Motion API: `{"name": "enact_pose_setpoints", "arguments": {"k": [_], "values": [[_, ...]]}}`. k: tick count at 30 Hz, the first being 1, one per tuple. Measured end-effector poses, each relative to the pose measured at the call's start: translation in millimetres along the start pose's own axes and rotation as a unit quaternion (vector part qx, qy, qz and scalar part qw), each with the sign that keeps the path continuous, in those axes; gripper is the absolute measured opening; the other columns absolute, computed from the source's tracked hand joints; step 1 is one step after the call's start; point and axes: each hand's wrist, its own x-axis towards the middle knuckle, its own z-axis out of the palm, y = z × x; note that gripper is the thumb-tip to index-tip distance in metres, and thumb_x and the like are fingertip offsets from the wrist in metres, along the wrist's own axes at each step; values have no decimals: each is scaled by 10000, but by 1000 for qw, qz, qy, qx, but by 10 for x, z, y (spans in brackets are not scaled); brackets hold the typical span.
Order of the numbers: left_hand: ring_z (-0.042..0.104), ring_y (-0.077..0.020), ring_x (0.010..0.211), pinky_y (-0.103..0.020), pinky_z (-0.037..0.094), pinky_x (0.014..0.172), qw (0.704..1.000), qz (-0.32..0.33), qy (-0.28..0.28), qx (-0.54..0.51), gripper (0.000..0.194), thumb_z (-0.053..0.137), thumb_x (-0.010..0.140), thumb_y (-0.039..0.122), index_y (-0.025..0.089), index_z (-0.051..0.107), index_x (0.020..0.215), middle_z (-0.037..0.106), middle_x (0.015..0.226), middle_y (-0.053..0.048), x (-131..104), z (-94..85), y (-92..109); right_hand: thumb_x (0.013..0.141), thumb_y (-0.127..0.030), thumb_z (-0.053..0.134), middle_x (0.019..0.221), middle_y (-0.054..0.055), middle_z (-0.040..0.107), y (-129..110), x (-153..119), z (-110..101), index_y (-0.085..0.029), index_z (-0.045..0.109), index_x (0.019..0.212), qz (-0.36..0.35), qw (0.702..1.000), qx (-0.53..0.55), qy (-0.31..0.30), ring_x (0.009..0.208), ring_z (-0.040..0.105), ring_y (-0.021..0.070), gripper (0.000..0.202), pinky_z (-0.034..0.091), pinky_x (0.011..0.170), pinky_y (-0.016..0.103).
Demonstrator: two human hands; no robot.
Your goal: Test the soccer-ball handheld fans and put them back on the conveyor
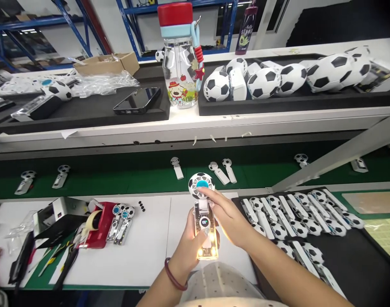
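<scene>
At two o'clock I see a long black foam tray (297, 102) on the upper shelf, packed with football-patterned fan heads (268, 82). At four o'clock on the white tabletop (143, 247), a black mat (357, 260) carries rows of finished football-headed fans (297, 217). Dead centre, my left hand (188, 251) has its fingers wrapped round a clear-handled, glowing football-headed handheld fan (203, 217), held upright. My right hand (228, 217) has its fingers loosely curled, tips touching the fan's neck.

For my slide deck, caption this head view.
Left hand holds a lit football-patterned handheld fan; right hand touches its head.
</scene>
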Motion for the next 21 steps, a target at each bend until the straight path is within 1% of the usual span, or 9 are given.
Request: {"name": "enact_pose_setpoints", "arguments": {"k": [4,6,9,13,16,17,19,21], "values": [[558,-144,586,-278,432,533,999,29,-26,8,425,589,781,395,231,363,1101,545,772,-13,-62,7,1,860,-115,276,1240,-42,458,-111,-60,12,-398,473,1204,-10,1000,-28,-3,1088,469,163,487,417,898,331],[561,-141,586,-277,438,534,999,35,-37,14,436,578,789,402,232,349,1119,548,780,-15,-91,13,10,855,-107,279,1267,-57,440,-153,-85,19,-405,471,1201,-22,999,-39,-4,1109,457,153,496,413,910,317],[566,-140,596,-262,435,518,999,36,-38,12,448,565,803,380,242,321,1152,545,789,-12,-132,30,30,847,-94,285,1281,-68,433,-192,-122,36,-407,476,1197,-32,998,-46,-2,1142,439,145,507,397,941,308],[569,-130,619,-243,426,521,997,54,-44,26,452,564,806,390,237,329,1160,551,839,-31,-179,43,44,850,-101,297,1291,-59,431,-216,-147,63,-397,471,1206,-50,997,-60,-1,1151,439,147,495,381,971,323],[574,-126,637,-237,427,537,996,61,-59,12,506,581,795,393,253,306,1195,557,877,-43,-217,35,37,871,-139,295,1305,-42,425,-253,-155,73,-385,455,1227,-54,996,-74,-13,1172,431,161,460,360,1000,361],[575,-127,645,-233,426,541,996,61,-65,4,539,600,782,387,259,295,1207,560,879,-43,-233,30,33,884,-176,308,1335,-37,399,-277,-174,69,-388,427,1253,-49,995,-87,-23,1204,404,178,442,346,1012,385],[578,-130,664,-225,423,546,995,70,-73,-16,602,648,746,374,273,287,1217,562,892,-42,-277,18,28,895,-290,362,1425,-33,280,-345,-266,36,-408,328,1318,-34,991,-128,-32,1275,320,234,440,314,1027,448],[581,-134,679,-223,426,545,993,84,-74,-31,577,675,720,364,272,334,1177,554,938,-48,-334,7,31,874,-391,425,1477,-30,155,-415,-432,-40,-412,237,1359,-43,987,-152,-15,1311,248,285,521,283,1035,492]]}}
